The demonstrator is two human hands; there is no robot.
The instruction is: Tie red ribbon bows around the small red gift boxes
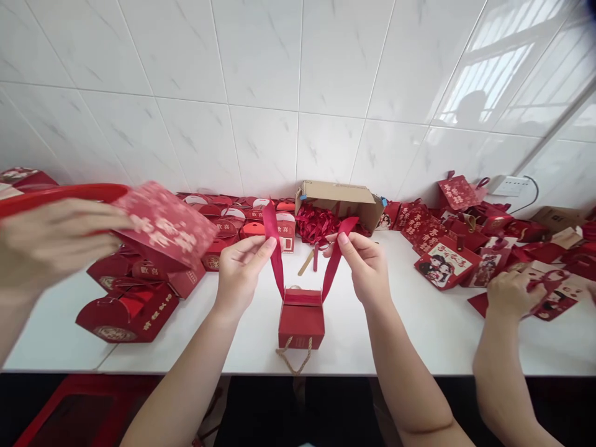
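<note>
A small red gift box (302, 321) with twisted rope handles stands on the white table in front of me. A dark red ribbon (278, 267) rises from both sides of its top, forming a V. My left hand (244, 270) pinches one ribbon end between thumb and fingers, its tip sticking up above. My right hand (365, 267) pinches the other end, held at about the same height. Neither hand touches the box. Behind the box lie scissors (315, 257), partly hidden by my right hand and the ribbon.
A cardboard carton (367, 214) spills a heap of red ribbons (317, 223). Red boxes (139, 310) stand at left; more boxes (447, 264) crowd the right. At left, a co-worker's blurred hand (60, 242) is beside a patterned red box (162, 226); another person's hand (512, 292) handles a box at right.
</note>
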